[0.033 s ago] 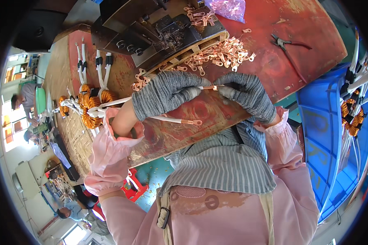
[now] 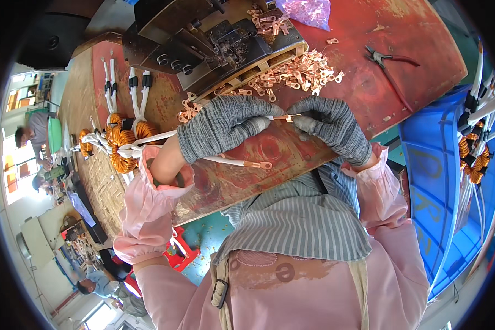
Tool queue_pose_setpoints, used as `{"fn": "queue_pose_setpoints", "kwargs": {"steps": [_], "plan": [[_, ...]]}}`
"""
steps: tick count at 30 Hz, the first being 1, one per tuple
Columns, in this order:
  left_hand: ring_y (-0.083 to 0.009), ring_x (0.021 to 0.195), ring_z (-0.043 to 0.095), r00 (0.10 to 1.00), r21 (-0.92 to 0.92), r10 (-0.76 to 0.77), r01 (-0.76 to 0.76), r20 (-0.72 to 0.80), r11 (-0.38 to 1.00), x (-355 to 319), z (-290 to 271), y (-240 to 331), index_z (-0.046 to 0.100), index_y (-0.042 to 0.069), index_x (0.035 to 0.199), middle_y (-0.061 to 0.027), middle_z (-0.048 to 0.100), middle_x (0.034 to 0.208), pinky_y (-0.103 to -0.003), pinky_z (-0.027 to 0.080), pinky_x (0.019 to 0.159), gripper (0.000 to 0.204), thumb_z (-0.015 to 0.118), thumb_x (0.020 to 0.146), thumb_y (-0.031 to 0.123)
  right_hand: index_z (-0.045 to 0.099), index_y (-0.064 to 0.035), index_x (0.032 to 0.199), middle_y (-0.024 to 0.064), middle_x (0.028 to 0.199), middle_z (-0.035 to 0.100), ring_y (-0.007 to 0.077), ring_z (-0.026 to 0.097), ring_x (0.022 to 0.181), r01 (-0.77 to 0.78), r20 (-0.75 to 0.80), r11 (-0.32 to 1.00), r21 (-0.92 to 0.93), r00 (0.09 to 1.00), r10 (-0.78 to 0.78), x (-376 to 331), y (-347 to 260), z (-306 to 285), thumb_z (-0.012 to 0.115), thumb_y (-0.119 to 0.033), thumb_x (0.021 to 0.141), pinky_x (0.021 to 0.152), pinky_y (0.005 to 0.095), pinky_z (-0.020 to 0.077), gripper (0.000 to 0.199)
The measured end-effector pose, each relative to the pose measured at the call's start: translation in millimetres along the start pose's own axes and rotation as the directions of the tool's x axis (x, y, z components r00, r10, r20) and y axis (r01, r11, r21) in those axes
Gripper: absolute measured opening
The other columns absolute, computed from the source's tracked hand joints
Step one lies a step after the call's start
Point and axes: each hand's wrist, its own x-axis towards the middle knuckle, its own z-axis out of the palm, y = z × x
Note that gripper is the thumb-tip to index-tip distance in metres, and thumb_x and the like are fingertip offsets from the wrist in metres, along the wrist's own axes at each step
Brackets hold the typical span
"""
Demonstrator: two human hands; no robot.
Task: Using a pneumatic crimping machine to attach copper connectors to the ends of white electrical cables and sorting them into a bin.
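Both my hands wear grey knit gloves over a worn red bench (image 2: 423, 38). My left hand (image 2: 225, 124) grips a white wire that runs left to a copper-wound ring coil (image 2: 124, 146). My right hand (image 2: 333, 126) pinches a small copper terminal lug (image 2: 285, 117) at that wire's tip, between the two hands. A second white wire ending in a copper lug (image 2: 258, 164) lies just below my left hand.
A heap of loose copper lugs (image 2: 297, 74) lies in front of a black press machine (image 2: 203, 38). Pliers (image 2: 393, 60) lie far right on the bench. A blue crate (image 2: 434, 181) with more coils (image 2: 476, 159) stands at my right. Other people (image 2: 36, 135) work at left.
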Motion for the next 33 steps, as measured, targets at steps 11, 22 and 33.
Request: {"fn": "queue_pose_setpoints", "kwargs": {"steps": [11,22,33], "plan": [[-0.0206,0.078,0.064,0.995,0.138,0.072,-0.062,-0.064,0.989,-2.8,6.5,-4.5,0.061,0.006,0.104,-0.0074,0.065,0.09,-0.031,0.051,0.07,0.023,0.061,0.082,0.013,0.06,0.0018,0.099,0.0034,0.084,0.06,0.0084,0.057,0.072,-0.034,0.031,0.999,0.027,0.999,0.033,4.3,-0.1,-1.3,0.058,-0.009,0.085,0.066,0.0211,0.0479,0.018],[-0.0282,0.075,0.062,0.996,0.114,-0.065,0.072,-0.056,0.991,-5.2,4.8,4.9,0.06,0.008,0.105,-0.0133,0.063,0.083,-0.036,0.05,0.068,0.027,0.058,0.084,0.025,0.059,0.0036,0.097,0.0042,0.077,0.059,0.0095,0.056,0.068,-0.014,0.101,1.0,0.007,0.995,0.013,10.0,-11.8,2.5,0.06,-0.012,0.085,0.065,0.0236,0.0463,0.02],[-0.0294,0.098,0.057,0.778,0.454,-0.489,0.627,-0.393,0.633,-175.7,-126.5,-46.4,0.06,0.008,0.108,-0.0133,0.06,0.103,-0.035,0.045,0.085,0.033,0.06,0.082,0.029,0.059,0.0,0.094,0.0043,0.074,0.058,0.0111,0.055,0.067,-0.027,0.02,0.999,-0.038,0.999,0.027,22.6,-23.3,9.9,0.06,-0.011,0.084,0.063,0.0241,0.0462,0.015]]}}
